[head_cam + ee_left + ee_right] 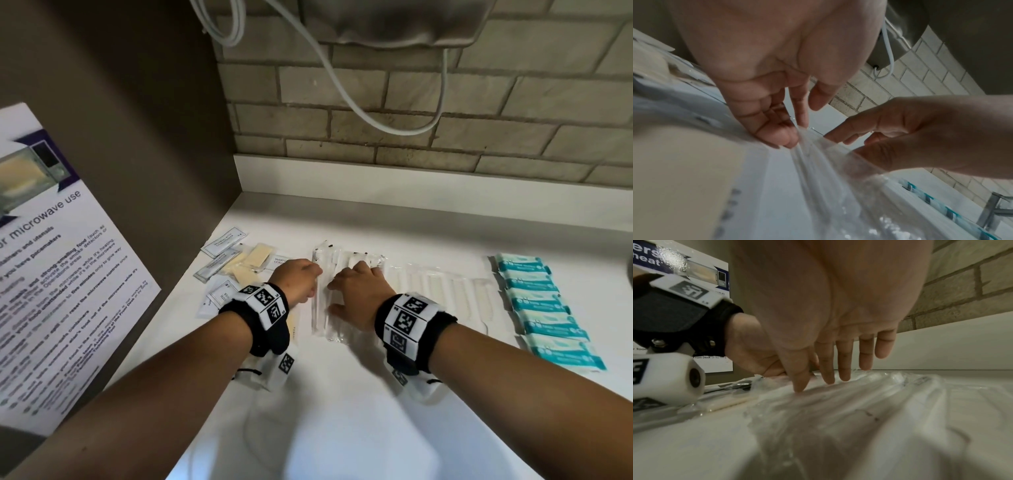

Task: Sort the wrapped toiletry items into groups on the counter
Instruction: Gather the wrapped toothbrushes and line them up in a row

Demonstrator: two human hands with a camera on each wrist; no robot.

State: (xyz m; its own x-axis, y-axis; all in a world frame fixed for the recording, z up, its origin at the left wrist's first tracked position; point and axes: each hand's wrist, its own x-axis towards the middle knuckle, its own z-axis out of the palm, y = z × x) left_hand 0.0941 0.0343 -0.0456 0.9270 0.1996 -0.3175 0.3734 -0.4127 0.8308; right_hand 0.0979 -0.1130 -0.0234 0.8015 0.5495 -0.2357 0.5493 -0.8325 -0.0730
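Several clear-wrapped toothbrushes (323, 318) lie side by side in the middle of the white counter (342, 411). My left hand (317, 287) sets its fingertips (793, 139) on the left edge of one wrapper (828, 170), thumb apart. My right hand (346, 284) rests flat on the wrappers (859, 402) with straight, spread fingers (828, 366). A loose pile of white sachets (226, 243) and beige packets (258, 255) lies to the left. Wrapped white combs (445, 294) and a column of teal packets (544, 308) lie to the right.
A brown cabinet side with a microwave notice (51, 257) closes off the left. The brick wall (479, 113) runs along the back, with a white cable (376, 116) hanging down it. A metal tap (995, 209) stands at the far right.
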